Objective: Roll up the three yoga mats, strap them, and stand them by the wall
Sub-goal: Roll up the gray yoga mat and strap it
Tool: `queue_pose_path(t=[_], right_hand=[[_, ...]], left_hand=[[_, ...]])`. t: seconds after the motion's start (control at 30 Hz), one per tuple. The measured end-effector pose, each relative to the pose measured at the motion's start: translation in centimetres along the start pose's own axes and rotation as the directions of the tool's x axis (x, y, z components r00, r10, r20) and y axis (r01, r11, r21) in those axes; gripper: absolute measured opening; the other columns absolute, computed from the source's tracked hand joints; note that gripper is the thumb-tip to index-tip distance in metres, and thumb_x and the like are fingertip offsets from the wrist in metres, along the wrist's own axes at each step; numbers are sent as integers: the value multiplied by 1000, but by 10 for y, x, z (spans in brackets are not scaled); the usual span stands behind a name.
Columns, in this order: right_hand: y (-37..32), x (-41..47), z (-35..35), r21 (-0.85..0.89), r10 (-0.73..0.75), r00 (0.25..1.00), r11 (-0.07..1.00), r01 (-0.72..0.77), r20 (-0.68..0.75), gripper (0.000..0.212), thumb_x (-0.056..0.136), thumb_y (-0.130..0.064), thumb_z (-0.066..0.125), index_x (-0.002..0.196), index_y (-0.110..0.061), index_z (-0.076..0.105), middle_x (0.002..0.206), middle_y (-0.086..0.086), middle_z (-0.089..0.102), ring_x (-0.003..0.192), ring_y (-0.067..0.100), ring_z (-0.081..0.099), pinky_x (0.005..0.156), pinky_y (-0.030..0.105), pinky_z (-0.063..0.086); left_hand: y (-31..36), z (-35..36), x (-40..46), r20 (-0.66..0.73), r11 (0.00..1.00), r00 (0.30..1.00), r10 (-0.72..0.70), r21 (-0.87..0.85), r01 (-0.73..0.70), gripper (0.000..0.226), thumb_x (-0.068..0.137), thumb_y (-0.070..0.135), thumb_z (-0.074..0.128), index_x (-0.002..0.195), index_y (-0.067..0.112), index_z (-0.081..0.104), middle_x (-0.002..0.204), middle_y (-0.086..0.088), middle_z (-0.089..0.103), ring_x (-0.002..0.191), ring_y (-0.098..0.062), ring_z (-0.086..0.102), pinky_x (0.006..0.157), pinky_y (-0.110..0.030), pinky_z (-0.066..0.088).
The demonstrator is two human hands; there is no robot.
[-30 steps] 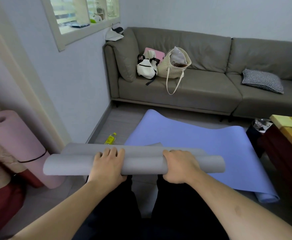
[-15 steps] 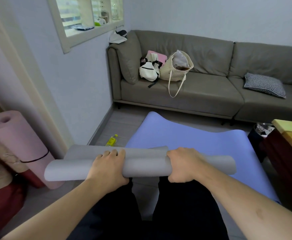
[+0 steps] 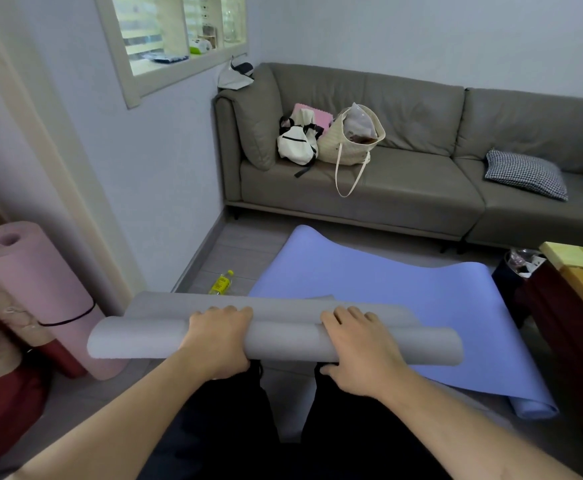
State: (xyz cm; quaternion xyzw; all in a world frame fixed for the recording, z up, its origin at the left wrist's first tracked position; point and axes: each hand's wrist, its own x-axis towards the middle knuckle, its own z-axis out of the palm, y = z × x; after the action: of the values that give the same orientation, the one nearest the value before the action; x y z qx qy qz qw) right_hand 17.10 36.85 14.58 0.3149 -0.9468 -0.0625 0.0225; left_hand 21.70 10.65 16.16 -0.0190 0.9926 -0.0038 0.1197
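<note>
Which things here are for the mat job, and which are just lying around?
For the job: grey mat under both hands, left and right; purple mat; pink mat, already strapped.
Lying about: yellow bottle, bags, checked cushion.

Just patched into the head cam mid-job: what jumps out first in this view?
Front and centre, the left hand and right hand curl over a half-rolled grey mat lying across the person's lap. Behind it a lilac mat lies mostly flat on the floor, curled only at its near right end. At the far left a pink mat, rolled and banded with a black strap, leans by the doorway.
</note>
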Motion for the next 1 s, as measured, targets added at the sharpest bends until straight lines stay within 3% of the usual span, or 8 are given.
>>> queue_pose_path(t=[0.13,0.37,0.43,0.53,0.63,0.73,0.9,1.0], right_hand=[[-1,8,0,37,43,997,998,-46,62,44,76,-39,73,107,-24,45,104,-2,61,96,27,61,71,39,38],[11,33,-17,132,48,936,986,-100,348,47,65,-44,73,105,-28,55,103,-2,67,96,29,68,74,35,54],[9,36,-17,127,42,944,988,-88,327,47,66,-43,74,107,-27,55,106,-2,66,99,28,67,73,34,50],[6,23,-5,101,17,994,995,-28,107,49,69,-42,73,109,-24,51,110,-1,59,103,27,59,74,37,44],[2,6,16,-16,-26,998,1000,25,-51,55,70,-46,76,113,-22,52,109,0,58,97,27,55,76,40,48],[-1,9,18,-31,31,999,999,-31,-21,56,71,-39,80,115,-21,52,106,1,62,96,28,59,77,41,49],[6,27,-5,82,64,988,994,-76,139,47,73,-29,72,112,-25,46,107,1,62,99,30,63,71,37,39],[6,31,-11,112,47,984,991,-67,173,46,73,-29,72,111,-24,47,109,1,63,102,30,62,72,36,40]], left_hand=[[6,9,-4,-59,997,998,-9,71,13,49,80,44,64,121,28,45,119,3,57,112,-28,57,93,-43,42],[23,11,1,-111,995,994,-19,95,29,62,79,55,67,130,29,43,127,1,50,116,-29,52,94,-49,38],[22,10,4,-101,996,994,-38,75,45,60,77,56,67,127,30,46,126,2,53,116,-28,53,94,-49,39],[17,3,9,-40,998,998,-43,44,45,61,74,57,70,125,32,47,125,3,53,117,-27,51,92,-48,41],[16,-2,14,24,999,999,-37,33,36,66,71,56,74,127,33,47,127,3,53,120,-27,51,93,-48,44],[19,-2,17,27,998,999,-31,47,29,69,73,54,75,131,32,46,130,2,52,122,-28,50,94,-49,45],[18,19,12,-171,992,984,50,125,-29,65,75,45,72,131,24,45,129,-1,54,120,-28,52,96,-47,42],[19,22,14,-202,993,979,15,121,10,58,77,39,70,128,25,46,126,1,56,117,-27,53,96,-44,40]])
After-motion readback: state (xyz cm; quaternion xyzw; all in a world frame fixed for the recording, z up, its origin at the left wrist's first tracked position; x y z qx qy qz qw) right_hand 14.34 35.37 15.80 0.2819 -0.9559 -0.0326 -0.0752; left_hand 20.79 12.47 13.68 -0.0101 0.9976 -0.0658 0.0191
